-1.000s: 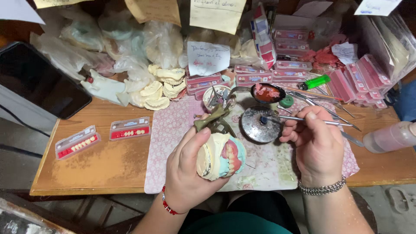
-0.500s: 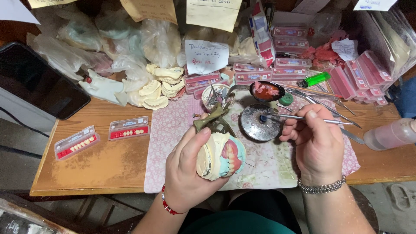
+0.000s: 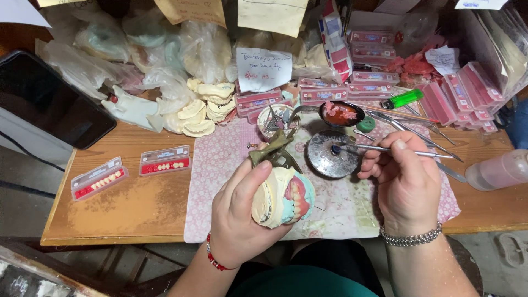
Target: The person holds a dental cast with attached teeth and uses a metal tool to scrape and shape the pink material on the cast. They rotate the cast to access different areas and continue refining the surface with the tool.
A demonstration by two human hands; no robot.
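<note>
- The plaster jaw model point(image 3: 283, 197), with pink gums and teeth, sat in the left hand point(image 3: 242, 217), held above the near edge of the flowered cloth point(image 3: 220, 165); a brass-coloured hinge frame point(image 3: 275, 154) stuck up from its top.
- The left hand was curled round the model, thumb over its upper side.
- The right hand point(image 3: 404, 184) was closed on a thin metal tool point(image 3: 385, 148), pinched between thumb and fingers, its tip touching the middle of a round metal lid point(image 3: 327, 157).
- Just beyond the lid lay a spoon of red wax point(image 3: 341, 114) and a small cup of tools point(image 3: 275, 118).
- Two tooth cards point(image 3: 132, 169) lay on the wooden worktop point(image 3: 110, 203), left of the cloth.
- A green lighter point(image 3: 404, 99) lay farther back.
</note>
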